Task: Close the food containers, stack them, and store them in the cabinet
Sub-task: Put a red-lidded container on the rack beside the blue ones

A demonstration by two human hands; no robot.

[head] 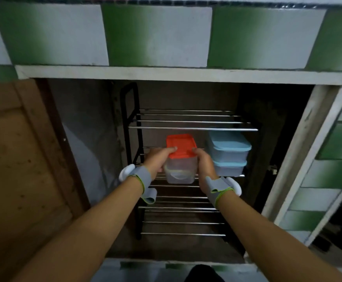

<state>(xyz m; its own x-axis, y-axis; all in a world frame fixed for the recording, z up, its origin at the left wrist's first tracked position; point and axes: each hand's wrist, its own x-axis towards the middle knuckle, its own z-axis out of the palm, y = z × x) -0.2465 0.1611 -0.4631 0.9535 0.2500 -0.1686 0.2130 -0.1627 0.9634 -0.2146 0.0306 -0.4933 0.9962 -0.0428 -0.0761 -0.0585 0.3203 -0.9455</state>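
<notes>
Blue-lidded containers (228,153) beside held stack (181,159).

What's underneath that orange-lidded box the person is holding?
Under the orange-lidded box sits another clear container with a pale rim, stacked beneath it. Both hands, left hand and right hand, grip the stack. Whether it rests on the rack is hidden.

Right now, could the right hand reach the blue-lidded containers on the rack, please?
Probably yes: the blue-lidded containers sit just beside the right hand with nothing between, but it is holding the orange-lidded stack.
</notes>
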